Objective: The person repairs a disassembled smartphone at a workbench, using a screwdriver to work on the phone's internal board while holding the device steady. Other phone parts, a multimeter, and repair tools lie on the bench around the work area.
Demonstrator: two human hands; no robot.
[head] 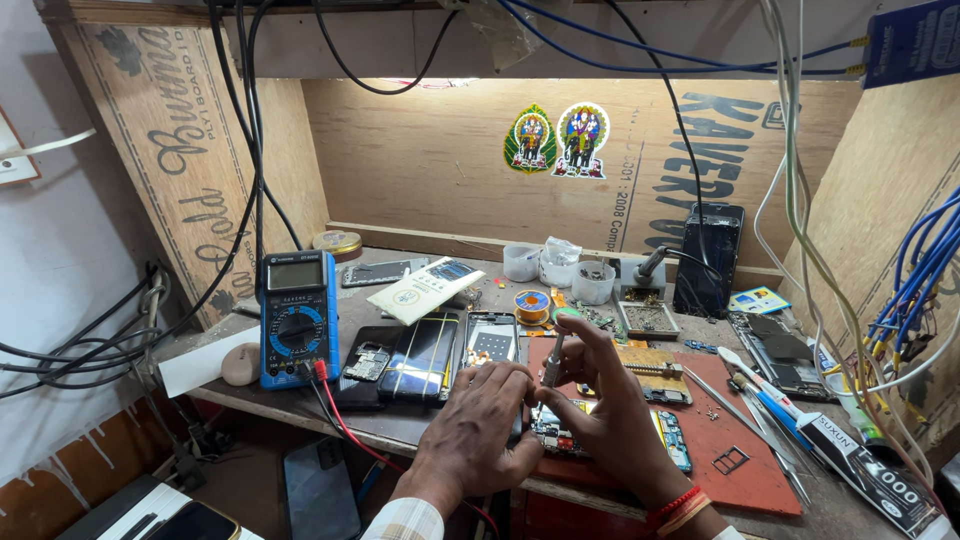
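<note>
I clamp my right hand (610,400) around the screwdriver (552,362), upright over the opened phone (560,432) on the red mat (740,440) at the counter's front edge. My left hand (480,420) pins the phone; keep the tip square.

Phone repair workshop, plywood-walled table (300,415), multimeter (297,317), opened phones (425,357), circuit boards (655,365), soldering iron (650,263), tweezers (775,440), dangling wires (920,260)
</note>
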